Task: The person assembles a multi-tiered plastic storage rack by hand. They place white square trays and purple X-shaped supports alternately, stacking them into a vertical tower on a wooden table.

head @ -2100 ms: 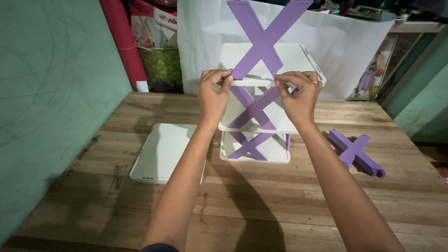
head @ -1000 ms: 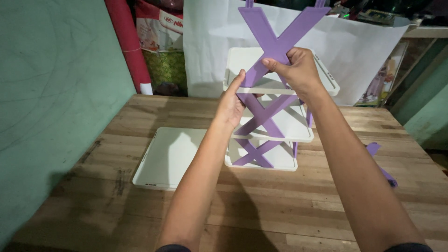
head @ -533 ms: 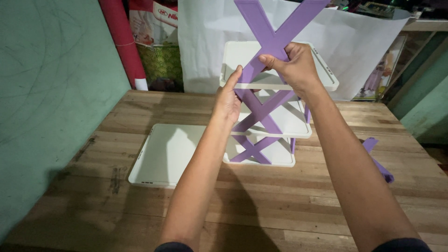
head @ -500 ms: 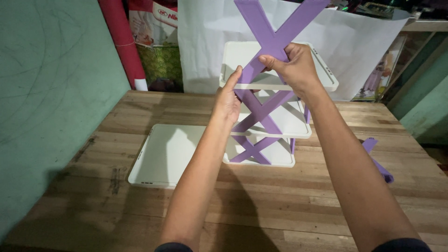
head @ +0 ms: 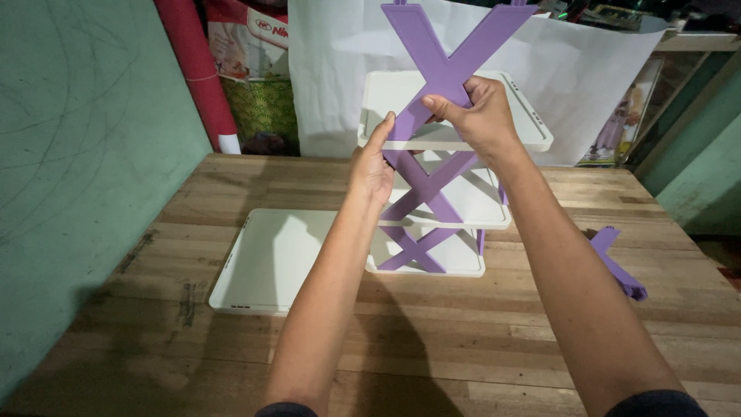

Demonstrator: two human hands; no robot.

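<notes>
From the head camera, upper centre of the frame: a white-and-purple shelf rack [head: 432,201] stands upright on the wooden counter [head: 463,347], its long axis vertical, three white trays stacked one above another with purple cross braces between them. The topmost purple X brace [head: 448,58] rises above the top tray [head: 532,131], its arms spreading up toward the top edge of the frame. The right hand [head: 475,112] is closed around the lower part of that X, thumb and fingers pinching it just above the top tray. The left hand [head: 374,158] is mostly open, fingers straight and pointing up, pressed flat against the near left edge of the top tray beside the brace. Left of the rack, a loose white tray [head: 266,262] lies flat on the counter. At the right edge, a spare purple brace [head: 617,266] lies on the planks. Behind, a white sheet [head: 587,69] hangs, a red roll [head: 197,69] leans at upper left, and a green wall [head: 69,154] fills the left side.
</notes>
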